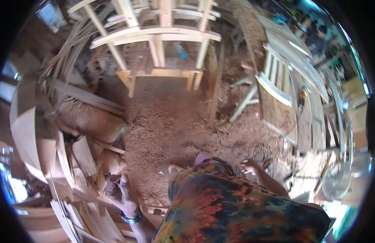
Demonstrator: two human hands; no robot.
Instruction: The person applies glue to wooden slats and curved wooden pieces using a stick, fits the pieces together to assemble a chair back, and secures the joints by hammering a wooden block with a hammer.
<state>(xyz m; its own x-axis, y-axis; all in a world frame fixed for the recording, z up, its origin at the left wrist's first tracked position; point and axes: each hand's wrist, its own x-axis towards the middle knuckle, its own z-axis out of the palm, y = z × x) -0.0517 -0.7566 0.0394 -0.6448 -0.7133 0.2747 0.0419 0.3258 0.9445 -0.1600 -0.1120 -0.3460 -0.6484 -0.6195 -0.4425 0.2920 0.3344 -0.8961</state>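
My left hand, with a dark band on its wrist, is at the lower left beside the stacked wood pieces. Its fingers are loosely bent and apart, and I see nothing held in them. To the right of my body, my right hand hangs over the shavings-covered floor. Its fingers are slightly curled and apart, with no object visible between them. Nearest to my left hand are thin curved boards leaning at the left.
A pale wooden frame with curved rails stands ahead. On the right, a workbench bears a slatted wooden piece. Long sticks lean at the left. A round fan-like object stands right. Another person is far back right.
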